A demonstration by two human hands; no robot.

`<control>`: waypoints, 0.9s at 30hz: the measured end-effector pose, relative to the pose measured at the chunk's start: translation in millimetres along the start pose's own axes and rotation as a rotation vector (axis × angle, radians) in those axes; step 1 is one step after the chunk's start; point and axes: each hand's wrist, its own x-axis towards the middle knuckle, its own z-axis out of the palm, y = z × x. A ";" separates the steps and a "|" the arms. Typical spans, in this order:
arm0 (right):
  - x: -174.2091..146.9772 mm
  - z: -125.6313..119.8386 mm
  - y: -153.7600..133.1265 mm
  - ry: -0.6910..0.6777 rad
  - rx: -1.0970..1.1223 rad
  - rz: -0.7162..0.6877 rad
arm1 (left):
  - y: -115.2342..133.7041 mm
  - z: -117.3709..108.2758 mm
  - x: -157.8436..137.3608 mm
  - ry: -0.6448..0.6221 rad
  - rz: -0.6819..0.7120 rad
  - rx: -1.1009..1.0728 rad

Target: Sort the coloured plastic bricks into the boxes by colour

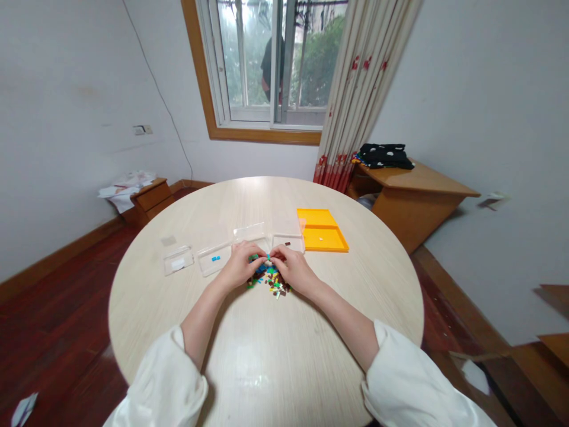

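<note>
My left hand (pixel 243 262) and my right hand (pixel 291 268) meet over a pile of small building bricks (pixel 276 286) in brown, green, blue and yellow. Pinched between the fingertips of both hands is a tiny blue and green brick piece (pixel 268 257). Both hands are closed, and they hide part of the pile. Left of my left hand, a clear plastic box (pixel 205 270) holds a few blue bricks (pixel 216 258). Behind the hands stand another clear box (pixel 249 232) and a third clear box (pixel 297 243), the latter with a brown brick (pixel 287 244) in it.
An open orange case (pixel 341 242) with a small white piece lies at the back right of the round table (pixel 267 367). A small clear box (pixel 178 262) with something white sits at the left. Beyond the table are a wooden desk (pixel 413 178) and a curtain (pixel 355 89).
</note>
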 end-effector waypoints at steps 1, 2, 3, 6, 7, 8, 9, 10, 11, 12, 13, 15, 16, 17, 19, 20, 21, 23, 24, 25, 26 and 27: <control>0.1 -0.4 -0.3 0.010 -0.005 0.000 | -0.9 0.2 0.4 0.023 -0.015 0.000; 0.2 -1.0 -0.9 0.017 -0.018 -0.003 | -2.3 0.4 0.8 0.056 -0.036 0.005; 0.2 -1.6 -1.7 0.018 -0.039 -0.014 | -4.1 0.5 1.3 0.099 -0.064 0.016; -1.0 -2.0 -3.9 -0.027 -0.109 -0.102 | -11.0 0.3 2.6 0.240 -0.166 0.066; -1.8 -1.3 -4.2 -0.051 -0.127 -0.139 | -13.5 0.2 2.9 0.278 -0.199 0.082; -2.6 -0.2 -4.0 -0.074 -0.141 -0.169 | -15.7 0.2 3.1 0.308 -0.228 0.097; -3.4 1.2 -3.3 -0.094 -0.153 -0.191 | -17.6 0.4 3.3 0.326 -0.253 0.109; -4.3 2.9 -2.2 -0.109 -0.165 -0.204 | -19.2 0.6 3.3 0.336 -0.272 0.119; -5.0 4.7 -0.9 -0.120 -0.181 -0.209 | -20.2 1.0 3.4 0.341 -0.286 0.127; -5.7 6.4 0.5 -0.129 -0.199 -0.210 | -20.9 1.5 3.4 0.340 -0.297 0.132; -6.3 8.0 1.9 -0.139 -0.218 -0.208 | -21.1 2.1 3.4 0.337 -0.308 0.135; -7.1 10.5 4.0 -0.154 -0.254 -0.200 | -21.1 3.1 3.5 0.328 -0.325 0.137; -7.3 11.3 4.5 -0.161 -0.270 -0.196 | -21.0 3.5 3.5 0.325 -0.331 0.138; -7.4 12.0 4.7 -0.167 -0.282 -0.193 | -21.1 3.8 3.5 0.323 -0.335 0.138; -7.2 12.8 4.4 -0.179 -0.297 -0.188 | -21.6 4.3 3.5 0.325 -0.332 0.134; -6.9 13.1 4.1 -0.184 -0.299 -0.186 | -21.9 4.4 3.5 0.332 -0.327 0.130; -6.6 13.4 4.0 -0.185 -0.298 -0.184 | -22.1 4.4 3.5 0.341 -0.320 0.126; -5.9 14.1 4.2 -0.181 -0.293 -0.177 | -22.0 4.1 3.2 0.369 -0.305 0.115; -5.5 14.3 4.7 -0.177 -0.292 -0.171 | -21.6 3.9 3.0 0.386 -0.297 0.106; -5.1 14.6 5.4 -0.171 -0.293 -0.165 | -21.1 3.7 2.5 0.403 -0.289 0.096; -4.7 14.8 6.2 -0.166 -0.293 -0.160 | -20.7 3.4 1.9 0.417 -0.280 0.085; -4.4 15.0 7.2 -0.162 -0.292 -0.159 | -20.5 3.0 1.1 0.429 -0.271 0.073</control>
